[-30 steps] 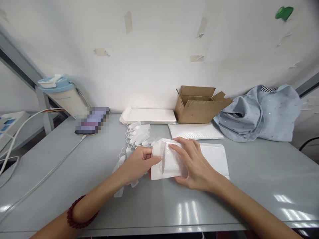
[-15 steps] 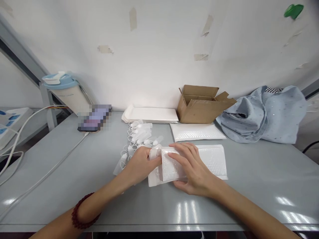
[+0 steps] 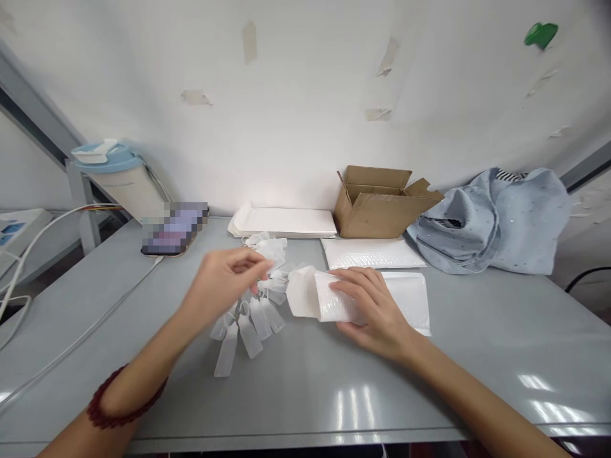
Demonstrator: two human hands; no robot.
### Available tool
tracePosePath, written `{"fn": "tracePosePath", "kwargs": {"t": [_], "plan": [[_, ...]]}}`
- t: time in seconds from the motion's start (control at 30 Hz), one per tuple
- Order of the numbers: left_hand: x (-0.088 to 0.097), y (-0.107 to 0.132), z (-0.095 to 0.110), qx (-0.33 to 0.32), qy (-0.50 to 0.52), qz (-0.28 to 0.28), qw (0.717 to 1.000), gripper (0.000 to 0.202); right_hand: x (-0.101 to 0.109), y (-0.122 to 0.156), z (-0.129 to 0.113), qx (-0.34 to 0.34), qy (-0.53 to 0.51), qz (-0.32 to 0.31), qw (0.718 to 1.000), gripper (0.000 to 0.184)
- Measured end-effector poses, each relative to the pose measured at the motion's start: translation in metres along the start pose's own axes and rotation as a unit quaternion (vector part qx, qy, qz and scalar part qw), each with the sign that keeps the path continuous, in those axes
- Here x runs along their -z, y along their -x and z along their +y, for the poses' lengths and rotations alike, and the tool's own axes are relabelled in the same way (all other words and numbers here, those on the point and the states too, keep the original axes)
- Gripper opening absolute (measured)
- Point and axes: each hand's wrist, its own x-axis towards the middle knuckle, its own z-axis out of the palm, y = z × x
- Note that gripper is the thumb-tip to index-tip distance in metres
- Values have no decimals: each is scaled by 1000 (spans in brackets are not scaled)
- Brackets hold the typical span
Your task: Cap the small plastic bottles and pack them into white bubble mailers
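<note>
My right hand [image 3: 370, 308] rests with curled fingers on a white bubble mailer [image 3: 315, 299], gripping it against the grey table [image 3: 305, 381]. This mailer lies on top of another white mailer [image 3: 410, 299]. My left hand [image 3: 222, 283] hovers to the left, above a bunch of small translucent plastic pieces on loops [image 3: 251, 318]. Its fingers are pinched together near those loops, but motion blur hides whether they hold one. A red bead bracelet [image 3: 112, 407] circles my left wrist.
An open cardboard box [image 3: 382, 203] stands at the back, a third mailer [image 3: 372, 253] in front of it and a stack of white mailers [image 3: 284, 222] to its left. Blue cloth [image 3: 496, 219] lies at right. A phone [image 3: 174, 230], a cable and a blue-lidded jug [image 3: 119, 178] are at left.
My left hand has let go of the mailer's open end and moved left and up over the plastic pieces. My right hand stays on the mailer.
</note>
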Motion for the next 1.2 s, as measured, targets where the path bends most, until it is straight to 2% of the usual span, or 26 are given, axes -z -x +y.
{"fn": "tracePosePath", "kwargs": {"t": [0.07, 0.13, 0.2, 0.27, 0.37, 0.53, 0.63, 0.73, 0.8, 0.93, 1.1, 1.2], "plan": [[13, -9, -8, -50, -67, 70, 994, 21, 1, 1, 4, -14, 3, -14, 1000, 46], [20, -15, -17, -115, -156, 83, 978, 19, 2, 2, 6, -25, 6, -28, 999, 45], [20, -18, -25, -170, -226, 49, 958, 24, 2, 2, 7, -35, 6, -38, 999, 44], [14, -18, -30, -205, -255, 7, 945, 28, 2, 2, 7, -44, 2, -49, 998, 43], [3, -19, -34, -227, -262, -6, 938, 27, 1, 2, 5, -58, -8, -68, 996, 44], [-8, -21, -36, -222, -249, 39, 942, 23, 3, 0, 2, -73, -36, -83, 993, 48], [-7, -16, -29, -245, -221, 100, 939, 21, 4, -1, 1, -86, -59, -87, 991, 49], [-6, -5, -15, -248, -98, 172, 948, 22, 4, -1, 0, -109, -76, -90, 987, 50], [-7, 4, -5, -242, 14, 186, 952, 23, 4, -2, -1, -130, -85, -94, 983, 49], [-17, 17, 7, -212, 150, 119, 958, 22, 5, -3, -3, -180, -87, -86, 976, 46], [-35, 20, 7, -136, 174, 15, 975, 16, 9, -6, -6, -206, -105, -68, 970, 43], [-41, 20, 5, -102, 183, -10, 978, 13, 10, -6, -8, -202, -107, -52, 972, 44]]}}
